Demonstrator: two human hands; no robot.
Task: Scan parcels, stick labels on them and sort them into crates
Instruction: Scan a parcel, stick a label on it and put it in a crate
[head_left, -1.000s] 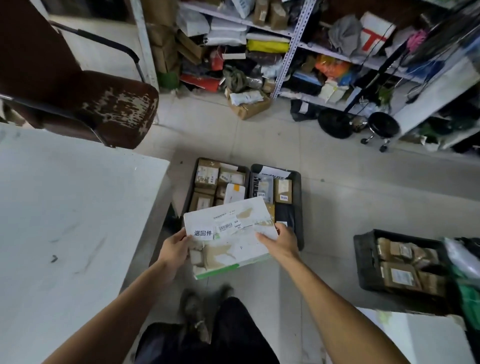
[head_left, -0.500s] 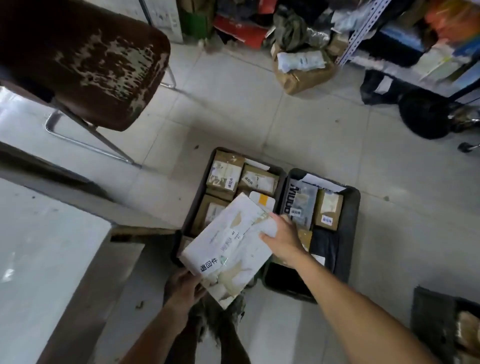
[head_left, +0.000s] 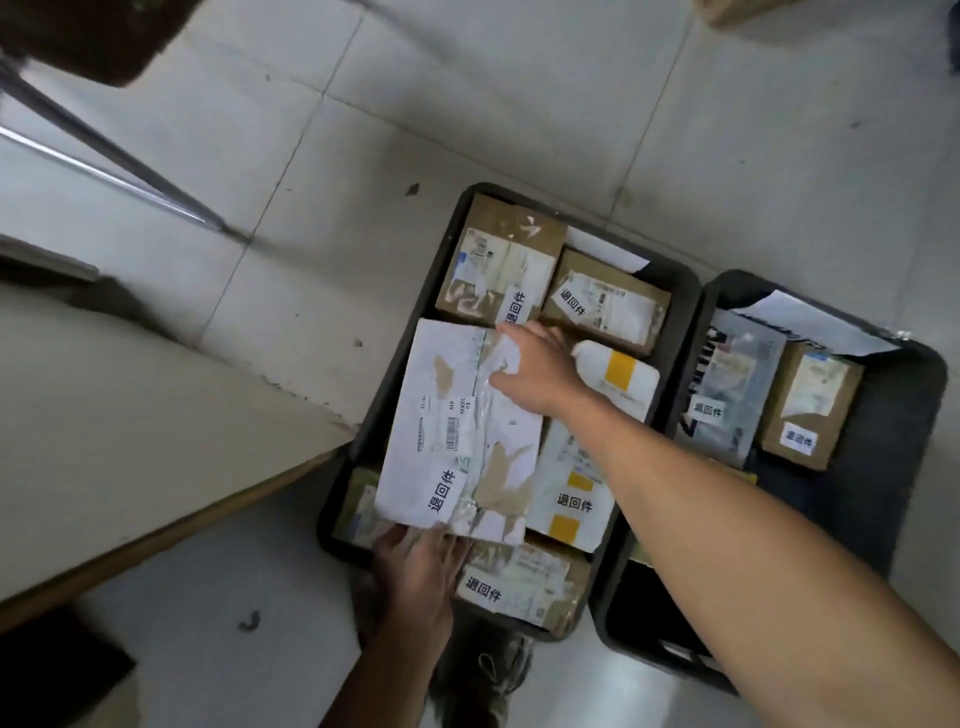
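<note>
White and scuffed, with brown patches where its surface is torn, the flat parcel (head_left: 460, 426) is lying on top of other parcels in the dark crate (head_left: 685, 296) at the centre of the frame. The right hand (head_left: 540, 364) is pressing on its upper end; whether its fingers are curling over that edge cannot be told. The left hand (head_left: 418, 569) is touching the lower edge with fingers fairly straight. A label on the parcel is reading 退回件, beside a barcode and the letters MX — smaller print is too blurred to read. Brown cardboard boxes (head_left: 501, 260) in the crate's upper part are carrying the same 退回件 sticker, as is a white parcel with yellow tape (head_left: 571, 499). A second dark crate (head_left: 914, 467) is sitting just to the right — its packages are also showing 退回件 labels.
</note>
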